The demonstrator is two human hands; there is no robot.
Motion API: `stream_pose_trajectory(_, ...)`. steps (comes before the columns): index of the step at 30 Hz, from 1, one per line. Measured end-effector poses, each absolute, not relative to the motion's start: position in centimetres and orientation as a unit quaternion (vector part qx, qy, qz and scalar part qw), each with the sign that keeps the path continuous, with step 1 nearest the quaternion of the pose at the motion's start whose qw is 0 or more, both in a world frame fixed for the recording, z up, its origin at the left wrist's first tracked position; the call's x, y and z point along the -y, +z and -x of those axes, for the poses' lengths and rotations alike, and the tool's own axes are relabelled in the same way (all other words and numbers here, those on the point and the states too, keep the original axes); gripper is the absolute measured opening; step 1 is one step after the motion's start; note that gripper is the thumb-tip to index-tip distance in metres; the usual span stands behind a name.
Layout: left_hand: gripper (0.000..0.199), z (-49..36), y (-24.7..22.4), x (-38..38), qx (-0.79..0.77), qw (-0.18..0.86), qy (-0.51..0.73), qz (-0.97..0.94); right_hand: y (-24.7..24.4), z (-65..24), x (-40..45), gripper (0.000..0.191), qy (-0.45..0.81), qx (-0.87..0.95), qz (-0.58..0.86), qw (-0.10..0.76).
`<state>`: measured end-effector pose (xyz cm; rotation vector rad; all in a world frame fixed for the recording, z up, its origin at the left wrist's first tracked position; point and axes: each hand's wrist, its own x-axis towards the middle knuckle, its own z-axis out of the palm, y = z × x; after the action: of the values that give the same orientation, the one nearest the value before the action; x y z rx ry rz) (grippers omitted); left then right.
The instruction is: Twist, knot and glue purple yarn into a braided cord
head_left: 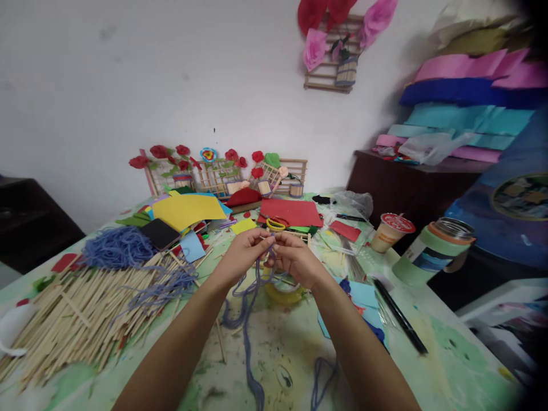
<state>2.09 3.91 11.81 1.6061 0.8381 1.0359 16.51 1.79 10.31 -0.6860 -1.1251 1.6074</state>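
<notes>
Blue-grey yarn (pixel 248 342) trails down onto the table (pixel 205 368), its upper part pinched by my left hand (pixel 246 251) and right hand (pixel 298 261), 2 narrow grips close together. I'm probably knotting it; the next move needs steady tension.

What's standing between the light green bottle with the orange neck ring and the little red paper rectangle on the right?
A pale brown cup with a red-and-white lid stands between the bottle and the red paper in the head view.

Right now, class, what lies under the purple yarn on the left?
Thin wooden sticks show beneath the loose yarn strands; what the dense yarn heap covers cannot be seen.
</notes>
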Motion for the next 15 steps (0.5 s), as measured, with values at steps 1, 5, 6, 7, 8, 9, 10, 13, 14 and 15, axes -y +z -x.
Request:
stream_pose_trajectory(1,0.029,-2.0,11.71,-4.05,-0.349,0.497,0.426,-0.671,10.5,-16.63,-1.69,0.027,0.675,0.466,0.287,0.495)
stream_pose_trajectory(5,0.031,-1.95,11.49,-4.35,-0.378,0.47,0.422,-0.677,10.8,-17.01,-1.79,0.023,0.658,0.492,0.331,0.465)
stream_pose_trajectory(6,0.031,-1.98,11.49,-4.37,-0.383,0.469,0.418,-0.678,10.77,-17.08,-1.9,0.022,0.637,0.514,0.347,0.458)
stream_pose_trajectory(7,0.031,-2.02,11.53,-4.38,-0.384,0.468,0.416,-0.679,10.71,-17.14,-2.01,0.021,0.611,0.539,0.363,0.452)
stream_pose_trajectory(8,0.031,-2.05,11.58,-4.37,-0.383,0.467,0.413,-0.681,10.62,-17.18,-2.13,0.02,0.582,0.562,0.378,0.449)
stream_pose_trajectory(9,0.031,-2.07,11.65,-4.37,-0.382,0.466,0.41,-0.685,10.52,-17.22,-2.24,0.02,0.556,0.582,0.39,0.448)
stream_pose_trajectory(10,0.03,-2.07,11.74,-4.36,-0.38,0.464,0.407,-0.689,10.43,-17.25,-2.33,0.02,0.537,0.593,0.399,0.448)
stream_pose_trajectory(13,0.029,-1.93,12.03,-4.32,-0.369,0.457,0.387,-0.711,10.25,-17.28,-2.46,0.02,0.523,0.592,0.418,0.45)
stream_pose_trajectory(14,0.029,-1.83,12.13,-4.32,-0.367,0.45,0.38,-0.72,10.24,-17.27,-2.47,0.02,0.525,0.588,0.42,0.449)
stream_pose_trajectory(15,0.028,-1.69,12.22,-4.31,-0.367,0.438,0.375,-0.73,10.24,-17.24,-2.45,0.02,0.525,0.585,0.422,0.451)
